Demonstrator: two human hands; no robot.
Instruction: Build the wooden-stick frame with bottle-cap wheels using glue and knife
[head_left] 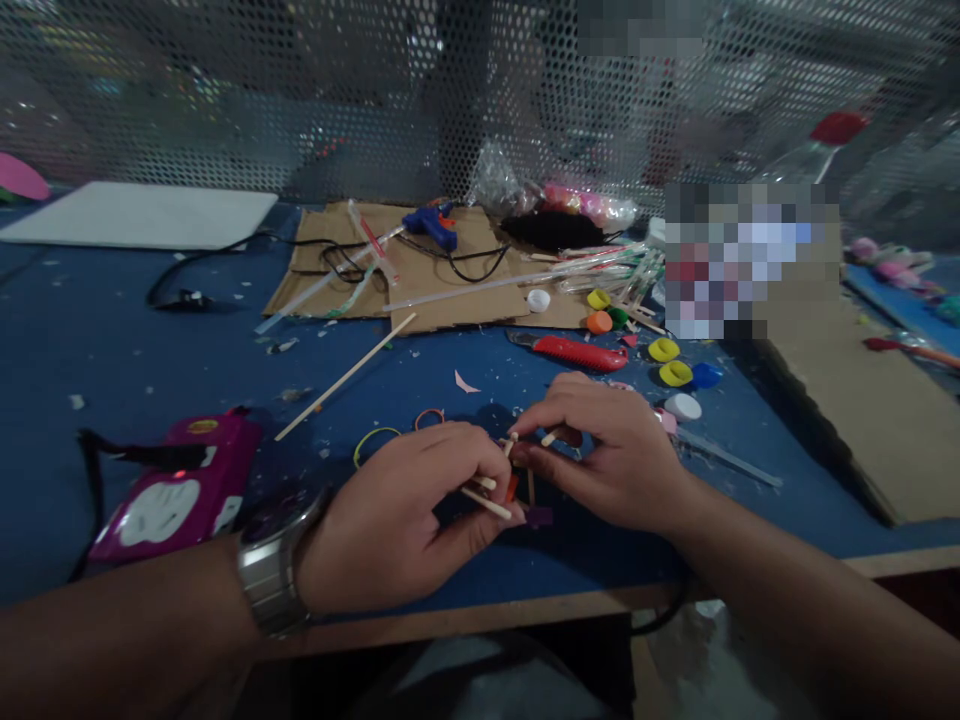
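My left hand (412, 510), with a metal watch on its wrist, is closed around a small frame of wooden sticks (487, 500) near the table's front edge. Opposite it, my right hand (600, 445) pinches the same frame at its far right side. Orange and purple bits show among the sticks, and fingers hide much of the frame. Just behind my left hand lie a yellow rubber band (375, 436) and an orange rubber band (429, 418). A red box cutter (577, 352) rests beyond my right hand.
Cardboard sheets (465, 308) at the back carry a blue glue gun (435, 226) and clear glue sticks. Coloured bottle caps (675, 373) lie right of centre. A magenta box (180, 490) with a black cord sits left; a long wooden stick (345, 378) lies diagonally. Cardboard (862, 400) stands right.
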